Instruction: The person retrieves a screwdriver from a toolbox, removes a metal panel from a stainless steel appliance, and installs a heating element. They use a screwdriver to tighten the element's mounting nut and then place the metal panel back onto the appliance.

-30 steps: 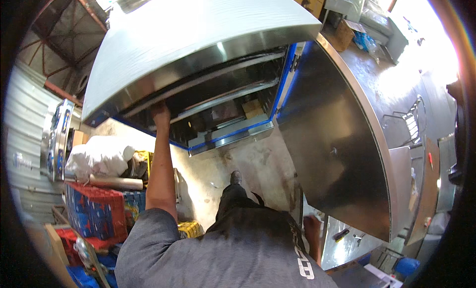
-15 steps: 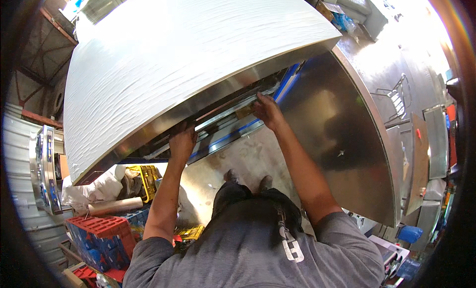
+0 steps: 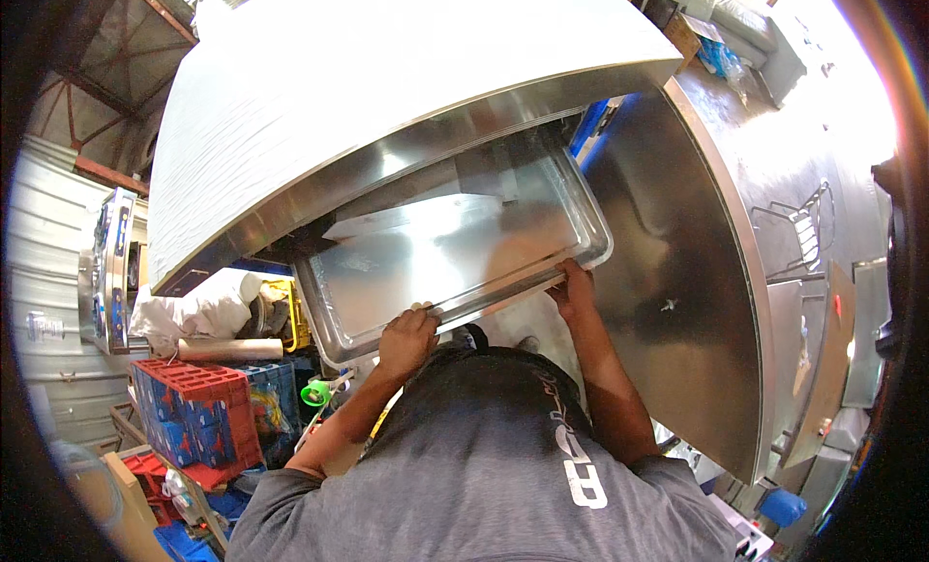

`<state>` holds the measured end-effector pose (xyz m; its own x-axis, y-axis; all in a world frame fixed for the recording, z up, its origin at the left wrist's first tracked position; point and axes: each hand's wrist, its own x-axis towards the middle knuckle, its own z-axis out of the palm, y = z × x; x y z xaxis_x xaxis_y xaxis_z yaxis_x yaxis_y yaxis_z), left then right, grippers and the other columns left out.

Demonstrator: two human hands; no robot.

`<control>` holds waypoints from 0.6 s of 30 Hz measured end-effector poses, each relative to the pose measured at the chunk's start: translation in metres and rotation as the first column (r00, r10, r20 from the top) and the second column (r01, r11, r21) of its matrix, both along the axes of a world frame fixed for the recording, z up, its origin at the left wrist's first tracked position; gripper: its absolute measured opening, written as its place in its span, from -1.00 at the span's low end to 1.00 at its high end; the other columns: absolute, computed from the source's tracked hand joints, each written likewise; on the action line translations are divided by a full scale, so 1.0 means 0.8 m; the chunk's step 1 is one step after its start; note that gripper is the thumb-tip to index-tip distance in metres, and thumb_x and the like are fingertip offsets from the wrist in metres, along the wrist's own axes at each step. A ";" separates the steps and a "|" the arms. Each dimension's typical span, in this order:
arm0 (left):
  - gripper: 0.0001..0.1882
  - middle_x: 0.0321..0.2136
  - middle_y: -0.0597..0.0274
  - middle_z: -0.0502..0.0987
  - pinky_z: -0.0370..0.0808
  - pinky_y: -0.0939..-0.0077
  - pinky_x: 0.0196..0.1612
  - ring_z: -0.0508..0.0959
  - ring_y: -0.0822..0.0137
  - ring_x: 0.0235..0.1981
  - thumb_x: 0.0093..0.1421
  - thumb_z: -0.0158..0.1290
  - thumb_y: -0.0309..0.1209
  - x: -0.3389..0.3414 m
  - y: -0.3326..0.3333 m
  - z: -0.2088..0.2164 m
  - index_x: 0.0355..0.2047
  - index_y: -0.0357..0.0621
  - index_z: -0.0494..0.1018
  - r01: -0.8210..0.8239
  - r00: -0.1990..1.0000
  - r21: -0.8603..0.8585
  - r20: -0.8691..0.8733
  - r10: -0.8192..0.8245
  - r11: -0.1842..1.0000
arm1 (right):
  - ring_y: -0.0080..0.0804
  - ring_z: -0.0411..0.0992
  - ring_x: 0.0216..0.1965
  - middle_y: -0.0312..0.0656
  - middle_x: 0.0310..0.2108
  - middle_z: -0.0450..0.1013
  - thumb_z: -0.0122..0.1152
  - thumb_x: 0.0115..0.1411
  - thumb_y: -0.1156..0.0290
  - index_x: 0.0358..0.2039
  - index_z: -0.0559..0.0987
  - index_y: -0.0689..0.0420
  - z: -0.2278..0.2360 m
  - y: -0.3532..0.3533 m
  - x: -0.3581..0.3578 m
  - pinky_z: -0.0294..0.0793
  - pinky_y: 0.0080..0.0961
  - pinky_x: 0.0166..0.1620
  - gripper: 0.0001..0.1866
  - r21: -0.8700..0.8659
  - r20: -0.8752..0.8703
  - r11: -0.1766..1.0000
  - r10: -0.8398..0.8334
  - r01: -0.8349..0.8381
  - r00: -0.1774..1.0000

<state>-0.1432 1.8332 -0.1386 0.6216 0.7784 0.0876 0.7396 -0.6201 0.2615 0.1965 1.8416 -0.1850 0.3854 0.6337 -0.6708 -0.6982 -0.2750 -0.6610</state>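
Head view: gripping a shallow metal tray (image 3: 387,291) along its near rim. With left hand (image 3: 408,340), clasping that rim with fingers curled closed over it; with right hand (image 3: 574,289), holding near the right corner with fingers partly bent. Cannot tell finger placement underneath. Observed tray partly out of the white-topped cabinet (image 3: 387,78), left of the open door (image 3: 668,272). Noted red crate (image 3: 198,378) at lower left.

Large white lettering (image 3: 586,481) is printed on the dark grey shirt (image 3: 416,456), running down its right side and bent by the cloth. Small dark print (image 3: 44,326) is borne by the ridged metal wall (image 3: 44,233) at far left, too blurred to be read.
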 end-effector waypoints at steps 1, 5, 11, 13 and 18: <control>-0.52 -0.09 0.14 0.57 0.60 0.18 -0.11 0.59 0.11 -0.12 -0.01 0.30 -0.36 0.003 -0.004 -0.004 -0.03 -0.08 0.53 -0.010 1.000 0.013 0.007 0.010 1.000 | -0.11 0.51 -0.14 -0.01 -0.13 0.46 0.21 0.23 0.31 0.03 0.43 0.18 -0.005 -0.003 0.002 0.62 -0.08 -0.10 -0.60 0.012 0.003 1.000 0.023 -0.023 1.000; -0.68 -0.07 0.14 0.57 0.58 0.18 -0.03 0.57 0.10 -0.04 0.03 0.25 -0.36 0.002 -0.009 -0.025 -0.16 -0.05 0.53 -0.031 0.999 -0.010 -0.018 0.031 0.999 | -0.26 0.48 -0.37 -0.14 -0.29 0.46 0.19 0.19 0.39 -0.08 0.47 0.13 -0.032 -0.002 0.005 0.61 -0.16 -0.26 -0.72 -0.029 -0.063 0.999 0.038 -0.040 0.997; -0.68 -0.02 0.15 0.54 0.55 0.16 0.04 0.54 0.07 0.03 0.09 0.25 -0.31 0.003 -0.005 -0.043 -0.13 -0.03 0.54 -0.074 0.993 -0.078 -0.098 0.066 0.994 | -0.39 0.42 -0.57 -0.23 -0.47 0.45 0.17 0.14 0.46 -0.19 0.53 0.13 -0.069 0.005 -0.002 0.51 -0.45 -0.50 -0.80 -0.064 -0.182 0.998 -0.029 0.018 0.983; -0.62 -0.02 0.15 0.54 0.53 0.16 0.04 0.54 0.08 0.02 0.11 0.27 -0.24 0.002 -0.001 -0.026 -0.07 -0.02 0.54 -0.015 0.998 -0.071 0.054 0.019 0.997 | -0.40 0.42 -0.58 -0.24 -0.47 0.45 0.15 0.14 0.45 -0.21 0.54 0.12 -0.078 0.003 -0.003 0.49 -0.50 -0.52 -0.82 -0.049 -0.187 0.998 -0.053 0.044 0.981; -0.27 0.07 0.06 0.48 0.48 0.06 0.09 0.50 -0.02 0.05 0.06 0.33 0.06 -0.013 0.043 0.075 0.15 -0.04 0.44 0.014 0.972 0.217 0.226 -0.064 0.976 | -0.31 0.46 -0.35 -0.20 -0.26 0.46 0.20 0.14 0.35 -0.12 0.54 0.10 -0.094 -0.004 0.009 0.52 -0.29 -0.34 -0.72 -0.045 -0.111 0.999 -0.014 0.009 0.994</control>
<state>-0.1539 1.8679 -0.0790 0.5945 0.7018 0.3925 0.6492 -0.7069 0.2808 0.2037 1.8384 -0.2606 0.3138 0.5986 -0.7370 -0.7698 -0.2940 -0.5665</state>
